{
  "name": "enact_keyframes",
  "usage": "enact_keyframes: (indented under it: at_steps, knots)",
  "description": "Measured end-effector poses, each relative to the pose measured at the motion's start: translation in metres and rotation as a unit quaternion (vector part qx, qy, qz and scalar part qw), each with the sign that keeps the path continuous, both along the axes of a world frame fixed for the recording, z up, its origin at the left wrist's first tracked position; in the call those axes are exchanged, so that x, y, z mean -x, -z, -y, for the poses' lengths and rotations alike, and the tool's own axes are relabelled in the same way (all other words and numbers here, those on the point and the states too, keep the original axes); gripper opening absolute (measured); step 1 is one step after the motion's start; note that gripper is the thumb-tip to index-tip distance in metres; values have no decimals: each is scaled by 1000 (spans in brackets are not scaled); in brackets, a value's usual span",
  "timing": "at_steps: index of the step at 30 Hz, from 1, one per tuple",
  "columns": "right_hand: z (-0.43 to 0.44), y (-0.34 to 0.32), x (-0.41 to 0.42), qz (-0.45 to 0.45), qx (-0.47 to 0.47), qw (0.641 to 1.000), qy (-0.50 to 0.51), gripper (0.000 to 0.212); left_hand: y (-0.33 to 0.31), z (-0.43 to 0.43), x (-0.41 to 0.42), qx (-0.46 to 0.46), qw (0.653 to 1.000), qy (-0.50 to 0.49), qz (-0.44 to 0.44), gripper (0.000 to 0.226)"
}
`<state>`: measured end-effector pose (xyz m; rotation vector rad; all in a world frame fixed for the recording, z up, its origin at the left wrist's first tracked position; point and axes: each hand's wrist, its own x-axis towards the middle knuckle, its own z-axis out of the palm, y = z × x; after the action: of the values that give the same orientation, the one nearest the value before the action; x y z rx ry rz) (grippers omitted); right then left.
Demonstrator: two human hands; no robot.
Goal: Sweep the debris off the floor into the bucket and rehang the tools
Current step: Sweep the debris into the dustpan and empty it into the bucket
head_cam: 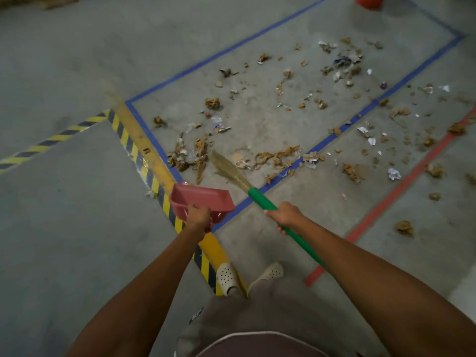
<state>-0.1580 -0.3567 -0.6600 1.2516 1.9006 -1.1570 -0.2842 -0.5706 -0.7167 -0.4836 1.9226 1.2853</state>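
One view here, riding on the person's head, facing forward and tipped steeply down at the floor. Both forearms come in from the bottom edge, close to the lens. The left hand gripping the dustpan and the right hand gripping the broom sit near mid-frame. Shoes show just below them, so the camera looks almost straight down there. The wide lens takes in the debris farther out, the blue tape running diagonally, and the bucket far off, clipped by the top edge.

Orange bucket half beyond top edge; handle of dustpan inside left hand
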Motion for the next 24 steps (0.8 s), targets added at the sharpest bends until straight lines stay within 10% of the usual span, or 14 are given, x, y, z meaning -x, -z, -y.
enact_keyframes:
  at_steps: [13, 24]
  knots:
    - [33, 61, 32, 58, 143, 979, -135, 9, 55, 73, -53, 70, 984, -158, 39, 35]
    - [31, 206, 35, 18, -39, 918, -395, 38, 189, 74, -92, 88, 971, -219, 38, 27]
